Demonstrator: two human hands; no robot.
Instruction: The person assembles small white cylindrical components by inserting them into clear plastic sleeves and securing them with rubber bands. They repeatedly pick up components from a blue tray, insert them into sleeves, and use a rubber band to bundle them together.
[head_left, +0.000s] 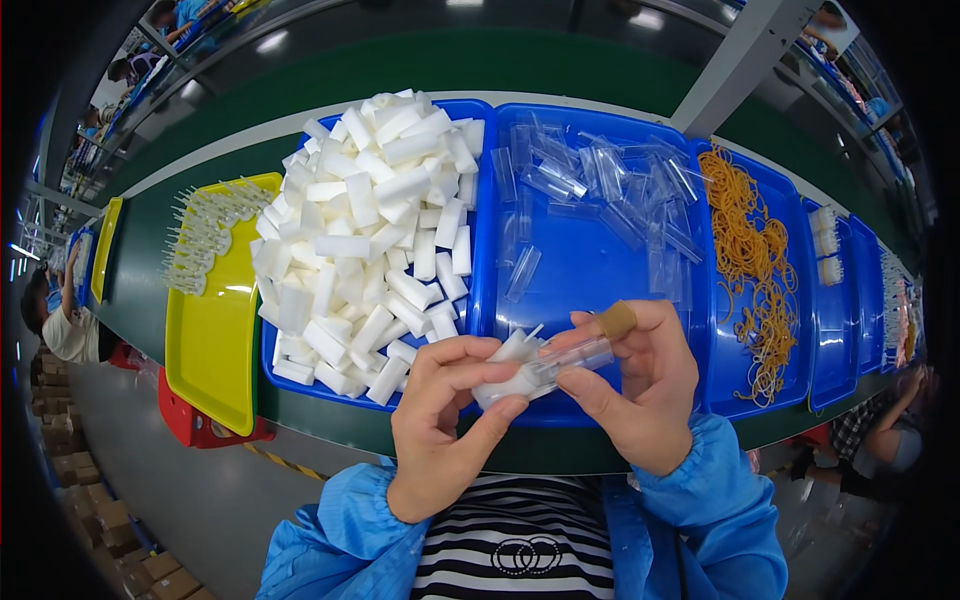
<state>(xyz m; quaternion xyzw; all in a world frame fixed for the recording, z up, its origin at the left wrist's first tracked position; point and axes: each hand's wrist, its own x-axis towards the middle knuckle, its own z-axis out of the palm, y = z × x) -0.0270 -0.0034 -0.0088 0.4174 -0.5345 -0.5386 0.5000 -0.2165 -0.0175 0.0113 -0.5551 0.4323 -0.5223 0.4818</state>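
Observation:
Above the front of the blue trays, my two hands meet around one small assembly. My left hand (440, 420) pinches a white foam block (497, 388) between thumb and fingers; a thin white prong sticks up beside it. My right hand (648, 390) grips a clear plastic sleeve (588, 353), its near end overlapping the white piece. How far the white piece sits inside the sleeve cannot be made out. A tan finger cot (615, 320) covers one right fingertip. Behind my hands lies a blue tray (560, 270) with loose clear sleeves (610, 175).
A heaped tray of white foam blocks (350, 230) stands left, beside a yellow tray (210, 340) with white pronged parts (205, 235). Orange rubber bands (750, 255) fill a tray at right, with further blue trays (832, 335) beyond. A grey post (735, 70) rises behind. Co-workers sit at both sides.

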